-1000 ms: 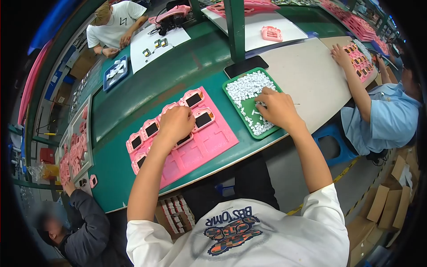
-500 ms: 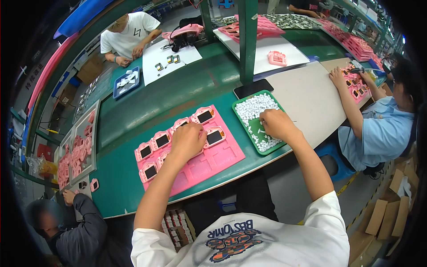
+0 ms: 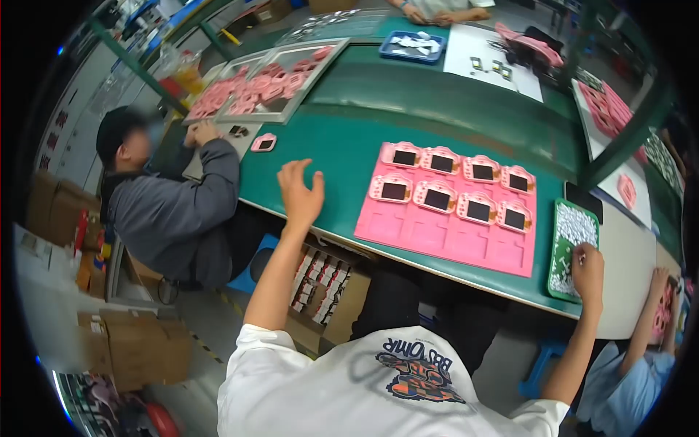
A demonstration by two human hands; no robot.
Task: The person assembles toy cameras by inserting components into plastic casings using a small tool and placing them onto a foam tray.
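Observation:
My left hand [image 3: 301,193] hovers over the green table edge with its fingers spread and nothing in it, left of the pink tray [image 3: 466,247]. Two rows of pink devices with dark screens, such as this one [image 3: 394,189], fill the tray's upper slots; its lower slots hold none. My right hand [image 3: 587,269] is over the lower right of the green tray [image 3: 555,251] of small white parts [image 3: 575,224]. Its fingers are pinched together on something small that I cannot make out. A single pink device [image 3: 263,143] lies on the table beyond my left hand.
A co-worker in a dark jacket [image 3: 175,197] sits at the left, near trays of pink shells [image 3: 266,86]. Another in blue [image 3: 626,386] works at the right. A black phone [image 3: 582,200] lies behind the green tray. A green post [image 3: 630,138] rises at the right.
The view has swung left. My left hand has left the devices on the pink tray and moved left, its fingers now spread. My right hand remains at the green tray.

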